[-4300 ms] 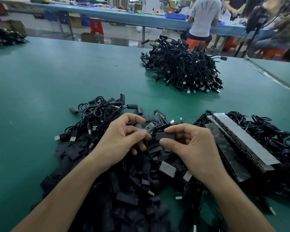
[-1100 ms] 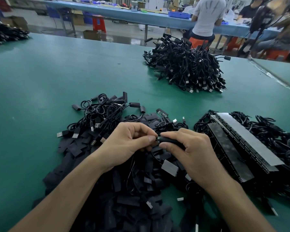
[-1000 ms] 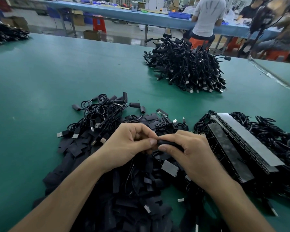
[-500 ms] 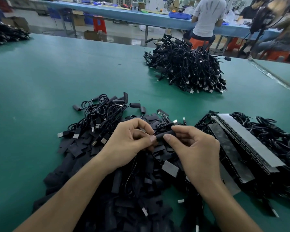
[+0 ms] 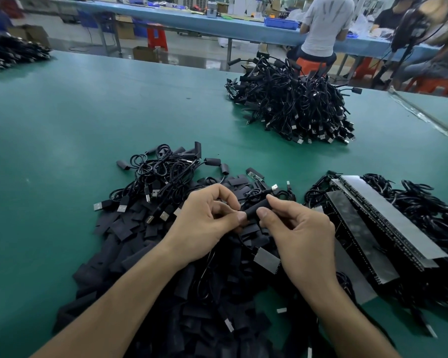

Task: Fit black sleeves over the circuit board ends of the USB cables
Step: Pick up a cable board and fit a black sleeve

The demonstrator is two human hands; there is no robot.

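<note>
Over the heap of loose sleeves [image 5: 145,254], the left grip [image 5: 207,218] is pinched on the left end of the black sleeve [image 5: 256,207]. The right grip [image 5: 298,228] is pinched round its middle, thumb beneath. Farther off, a cable pile [image 5: 295,107] sits on the counter [image 5: 62,125].

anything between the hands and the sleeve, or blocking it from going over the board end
Nothing visible does. The right hand pinches the sleeve and the left hand pinches its left end, both in direct contact. The board end is hidden, inside the sleeve or behind the fingers.
</note>
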